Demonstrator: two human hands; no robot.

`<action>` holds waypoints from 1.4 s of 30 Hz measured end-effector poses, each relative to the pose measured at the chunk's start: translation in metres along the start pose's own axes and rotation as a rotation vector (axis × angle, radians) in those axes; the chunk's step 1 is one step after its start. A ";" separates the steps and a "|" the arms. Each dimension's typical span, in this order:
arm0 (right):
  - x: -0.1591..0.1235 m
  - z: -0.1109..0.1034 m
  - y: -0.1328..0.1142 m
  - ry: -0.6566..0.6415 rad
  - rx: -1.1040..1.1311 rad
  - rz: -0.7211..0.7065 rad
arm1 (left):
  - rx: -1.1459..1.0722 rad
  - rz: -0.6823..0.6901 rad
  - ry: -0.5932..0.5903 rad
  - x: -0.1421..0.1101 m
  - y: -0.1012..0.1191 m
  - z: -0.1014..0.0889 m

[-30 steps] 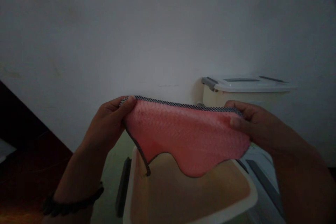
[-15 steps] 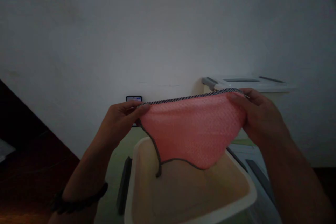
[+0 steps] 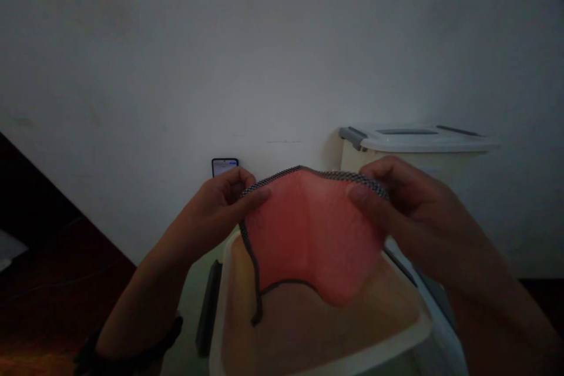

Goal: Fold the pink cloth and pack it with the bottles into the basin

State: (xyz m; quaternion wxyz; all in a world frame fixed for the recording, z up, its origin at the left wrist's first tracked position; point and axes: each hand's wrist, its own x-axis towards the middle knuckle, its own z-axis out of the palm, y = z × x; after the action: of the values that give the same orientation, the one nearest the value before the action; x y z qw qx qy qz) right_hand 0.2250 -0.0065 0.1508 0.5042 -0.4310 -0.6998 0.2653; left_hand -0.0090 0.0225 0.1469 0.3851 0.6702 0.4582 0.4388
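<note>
A pink cloth [image 3: 304,235] with dark checked edging hangs between my two hands. My left hand [image 3: 224,197] pinches its upper left corner between thumb and fingers. On the other side, my right hand [image 3: 396,202] grips the top edge near the right end. The cloth's upper border peaks in the middle, and a short strip of trim dangles from its lower left. Beneath it is an open pale plastic bin [image 3: 383,352], whose inside is partly hidden by the cloth.
A phone [image 3: 224,165] leans by the wall behind my left hand. To the right stands a storage box with a white lid [image 3: 432,138] and grey latches. A dark handle [image 3: 209,308] lies along the bin's left side. A pale wall [image 3: 282,59] rises behind.
My hands have come closer together and slightly lower. The cloth's top edge, stretched nearly straight before, now bends upward at the middle, with a crease running down.
</note>
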 end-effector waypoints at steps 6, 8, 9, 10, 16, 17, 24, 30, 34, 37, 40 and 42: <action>0.012 -0.016 0.020 0.354 0.169 0.164 | -0.035 -0.024 0.273 0.006 -0.006 -0.018; 0.016 -0.017 0.025 0.362 0.243 0.213 | -0.072 -0.032 0.264 0.006 -0.008 -0.020; 0.018 -0.017 0.027 0.356 0.285 0.241 | -0.112 -0.030 0.241 0.006 -0.009 -0.020; 0.019 -0.017 0.028 0.349 0.329 0.265 | -0.166 -0.028 0.207 0.006 -0.009 -0.020; 0.024 -0.022 0.035 0.368 0.474 0.330 | -0.379 -0.057 0.058 0.011 -0.017 -0.024; 0.025 -0.023 0.036 0.358 0.486 0.331 | -0.377 -0.053 0.074 0.012 -0.018 -0.024; 0.025 -0.024 0.039 0.261 0.487 0.219 | -0.341 0.007 0.229 0.014 -0.017 -0.019; 0.019 -0.020 0.037 0.235 0.374 0.206 | -0.160 0.024 0.258 0.011 -0.013 -0.013; 0.017 -0.020 0.037 0.237 0.196 0.250 | -0.067 -0.042 0.357 0.013 -0.015 -0.014; 0.019 -0.022 0.040 0.233 0.187 0.278 | -0.189 -0.103 0.301 0.015 -0.020 -0.019; 0.022 -0.025 0.044 0.256 0.238 0.293 | -0.381 -0.105 0.165 0.017 -0.026 -0.023; 0.023 -0.027 0.044 0.282 0.283 0.285 | -0.485 -0.062 0.110 0.017 -0.028 -0.023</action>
State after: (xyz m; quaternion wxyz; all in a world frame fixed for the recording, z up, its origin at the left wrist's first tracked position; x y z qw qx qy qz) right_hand 0.2618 0.0336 0.1356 0.6096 -0.4833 -0.5104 0.3665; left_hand -0.0354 0.0491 0.1329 0.5225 0.5188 0.3802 0.5598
